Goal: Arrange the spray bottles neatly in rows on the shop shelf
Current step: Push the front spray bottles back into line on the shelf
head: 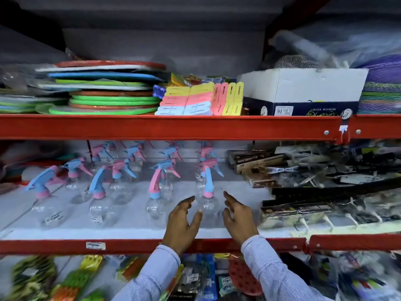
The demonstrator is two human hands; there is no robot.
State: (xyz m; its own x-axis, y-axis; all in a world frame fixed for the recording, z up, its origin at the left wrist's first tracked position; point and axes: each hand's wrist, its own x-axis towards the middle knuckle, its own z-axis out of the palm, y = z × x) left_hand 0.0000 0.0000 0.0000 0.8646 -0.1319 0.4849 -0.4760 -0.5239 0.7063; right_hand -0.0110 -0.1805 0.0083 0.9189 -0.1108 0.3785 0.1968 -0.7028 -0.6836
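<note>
Several clear spray bottles with pink and blue trigger heads stand in rows on the white middle shelf [134, 230]. The front right bottle [207, 187] has a blue trigger and pink collar. My left hand [182, 222] is just left of its round clear body and my right hand [237, 216] just right of it. Both hands have spread fingers and sit a little apart from the bottle. Another front bottle [156, 192] stands to the left, and two more [98, 192] [43, 187] stand further left.
Packaged dark goods [303, 181] are heaped on the right of the same shelf. Red shelf beams [152, 127] run above and below [130, 246]. The upper shelf holds stacked coloured mats [108, 90], pastel pegs [195, 101] and a white box [303, 90].
</note>
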